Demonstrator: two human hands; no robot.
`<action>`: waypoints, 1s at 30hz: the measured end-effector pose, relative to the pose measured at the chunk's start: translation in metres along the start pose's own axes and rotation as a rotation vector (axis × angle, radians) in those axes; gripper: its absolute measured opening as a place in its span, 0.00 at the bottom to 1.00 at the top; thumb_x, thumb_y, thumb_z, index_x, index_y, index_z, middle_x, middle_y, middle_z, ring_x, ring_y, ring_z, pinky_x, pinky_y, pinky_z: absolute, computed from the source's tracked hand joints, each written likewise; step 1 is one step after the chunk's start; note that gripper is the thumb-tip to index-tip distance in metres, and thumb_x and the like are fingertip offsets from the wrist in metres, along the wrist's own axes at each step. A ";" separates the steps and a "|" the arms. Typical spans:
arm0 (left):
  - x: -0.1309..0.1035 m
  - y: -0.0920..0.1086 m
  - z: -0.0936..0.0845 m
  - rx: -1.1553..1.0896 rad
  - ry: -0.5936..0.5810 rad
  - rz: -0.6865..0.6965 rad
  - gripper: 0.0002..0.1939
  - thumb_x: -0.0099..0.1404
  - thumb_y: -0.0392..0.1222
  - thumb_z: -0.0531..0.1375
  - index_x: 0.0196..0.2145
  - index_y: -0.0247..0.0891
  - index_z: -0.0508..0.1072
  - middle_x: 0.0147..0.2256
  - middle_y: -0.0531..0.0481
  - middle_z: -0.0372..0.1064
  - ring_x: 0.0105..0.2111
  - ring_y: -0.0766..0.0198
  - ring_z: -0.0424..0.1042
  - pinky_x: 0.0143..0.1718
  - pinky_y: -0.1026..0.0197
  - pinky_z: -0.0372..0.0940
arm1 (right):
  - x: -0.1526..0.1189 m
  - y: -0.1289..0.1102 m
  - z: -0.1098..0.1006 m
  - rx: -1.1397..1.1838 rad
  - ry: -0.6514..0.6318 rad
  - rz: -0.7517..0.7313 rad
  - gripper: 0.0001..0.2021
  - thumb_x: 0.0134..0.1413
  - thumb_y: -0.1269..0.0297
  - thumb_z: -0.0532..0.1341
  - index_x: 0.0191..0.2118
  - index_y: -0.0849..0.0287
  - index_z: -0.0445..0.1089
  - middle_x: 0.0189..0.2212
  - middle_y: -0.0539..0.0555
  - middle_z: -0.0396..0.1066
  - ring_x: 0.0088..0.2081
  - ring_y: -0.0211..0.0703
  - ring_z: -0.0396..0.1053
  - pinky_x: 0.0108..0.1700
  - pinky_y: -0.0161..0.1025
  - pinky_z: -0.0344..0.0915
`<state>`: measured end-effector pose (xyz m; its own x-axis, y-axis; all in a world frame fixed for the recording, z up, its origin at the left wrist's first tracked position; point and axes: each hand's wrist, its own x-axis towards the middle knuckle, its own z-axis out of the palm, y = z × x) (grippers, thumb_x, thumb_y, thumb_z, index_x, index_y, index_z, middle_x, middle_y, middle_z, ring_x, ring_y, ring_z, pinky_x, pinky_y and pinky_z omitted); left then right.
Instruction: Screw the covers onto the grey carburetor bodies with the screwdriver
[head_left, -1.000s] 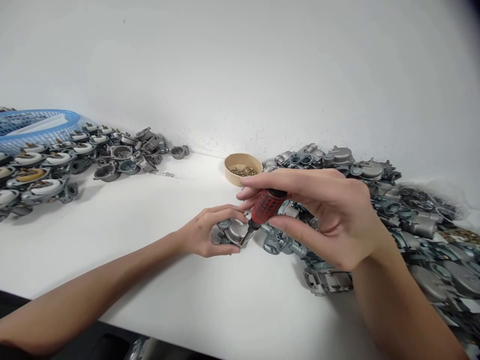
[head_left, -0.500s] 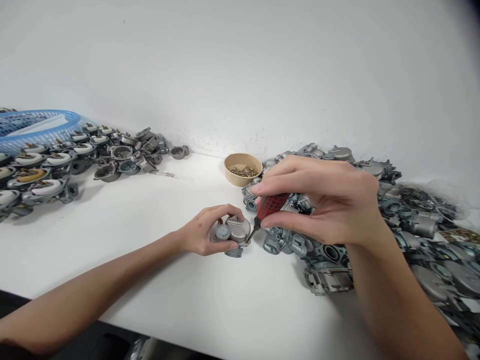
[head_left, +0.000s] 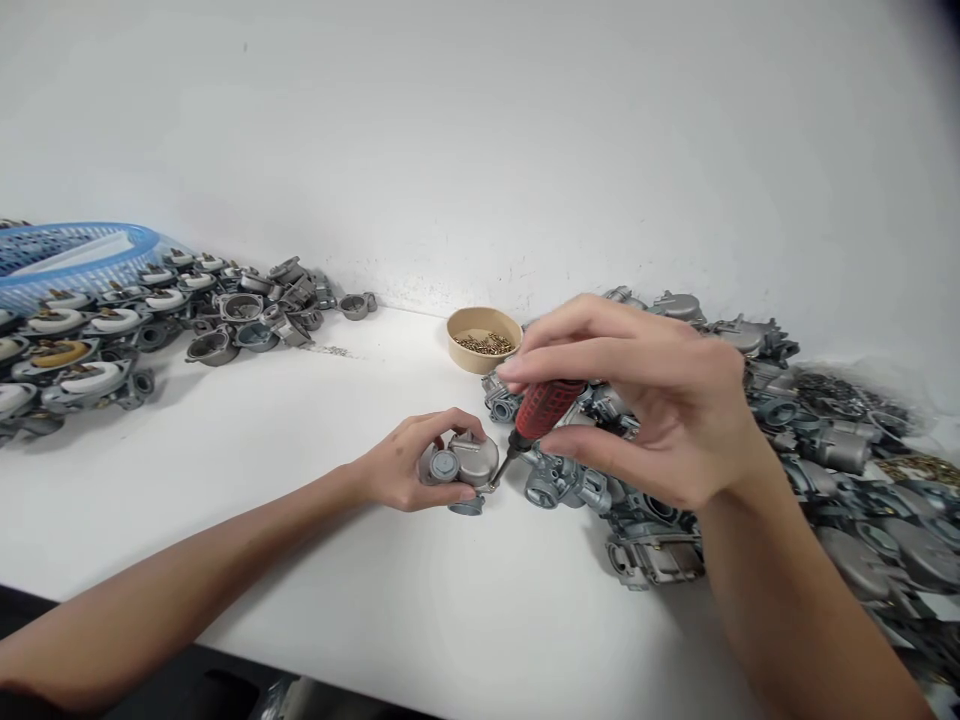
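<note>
My left hand (head_left: 420,462) is closed around a grey metal carburetor (head_left: 477,460) on the white table, thumb along its near side and fingers over the far side. In my right hand (head_left: 637,400) is a red-handled screwdriver (head_left: 545,408), held between fingers and thumb. The screwdriver slants down to the left, and its tip meets a screw at the carburetor's right near corner. Part of the handle's upper end is hidden by my fingers.
A round cardboard bowl (head_left: 459,352) of small brass-coloured screws stands behind the carburetor. Piled carburetors (head_left: 660,560) fill the right side. At left are float bowls (head_left: 214,345), carburetor bodies with white floats (head_left: 94,378) and a blue plastic basket (head_left: 139,240).
My right hand's fingers have shifted on the screwdriver handle, the thumb moving away from its lower end. The tip stays at the same corner, and my left hand keeps its hold.
</note>
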<state>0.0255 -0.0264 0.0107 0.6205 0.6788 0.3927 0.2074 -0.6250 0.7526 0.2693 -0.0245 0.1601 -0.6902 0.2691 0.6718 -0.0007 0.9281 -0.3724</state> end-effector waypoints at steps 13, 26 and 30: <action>0.001 0.000 0.000 -0.003 0.000 0.008 0.27 0.59 0.49 0.70 0.52 0.38 0.68 0.44 0.45 0.76 0.39 0.56 0.76 0.38 0.58 0.69 | 0.000 -0.002 0.000 0.011 -0.029 0.000 0.18 0.62 0.76 0.64 0.56 0.60 0.74 0.42 0.55 0.79 0.38 0.39 0.77 0.38 0.38 0.78; 0.001 0.001 -0.001 -0.027 -0.015 -0.015 0.27 0.59 0.46 0.70 0.52 0.39 0.68 0.44 0.45 0.76 0.39 0.56 0.76 0.38 0.58 0.69 | -0.003 -0.002 -0.004 0.038 -0.113 0.045 0.19 0.63 0.78 0.61 0.58 0.60 0.71 0.44 0.55 0.77 0.41 0.40 0.76 0.43 0.38 0.77; 0.001 0.001 -0.001 0.004 -0.008 -0.013 0.26 0.59 0.46 0.70 0.52 0.39 0.68 0.46 0.44 0.75 0.42 0.55 0.75 0.39 0.58 0.68 | 0.000 -0.001 -0.002 -0.028 -0.056 -0.007 0.15 0.60 0.69 0.69 0.52 0.61 0.75 0.37 0.54 0.77 0.37 0.39 0.75 0.38 0.36 0.76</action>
<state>0.0258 -0.0260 0.0123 0.6236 0.6841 0.3783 0.2184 -0.6172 0.7559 0.2706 -0.0247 0.1611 -0.7296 0.2486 0.6371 0.0141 0.9369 -0.3493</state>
